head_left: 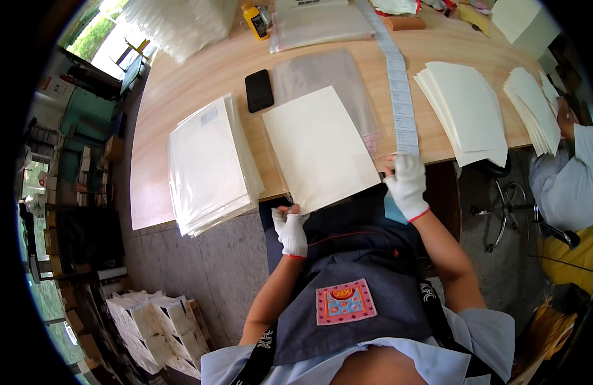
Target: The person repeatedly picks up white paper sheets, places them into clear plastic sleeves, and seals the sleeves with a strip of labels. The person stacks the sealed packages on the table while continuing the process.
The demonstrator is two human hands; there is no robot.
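Note:
A stack-like cream paper sheet (322, 144) lies tilted at the table's front edge, with clear plastic film showing along its left side. Whether the sheet is inside that film or on top of it, I cannot tell. My left hand (290, 231), in a white fingerless glove, pinches the near left corner of film and paper. At the near right corner, my right hand (407, 186), gloved the same way, has its fingers curled against the paper's edge. Flat clear plastic bags (325, 74) lie beyond the sheet, partly covered by it.
To the left sits a pile of bagged cream sheets (209, 163); a black phone (259, 91) lies beside it. A strip of labels (400, 96) runs down the table. Cream sheets (463, 112) are fanned out at right, near another person's hand (566, 120). A yellow bottle (254, 20) stands behind.

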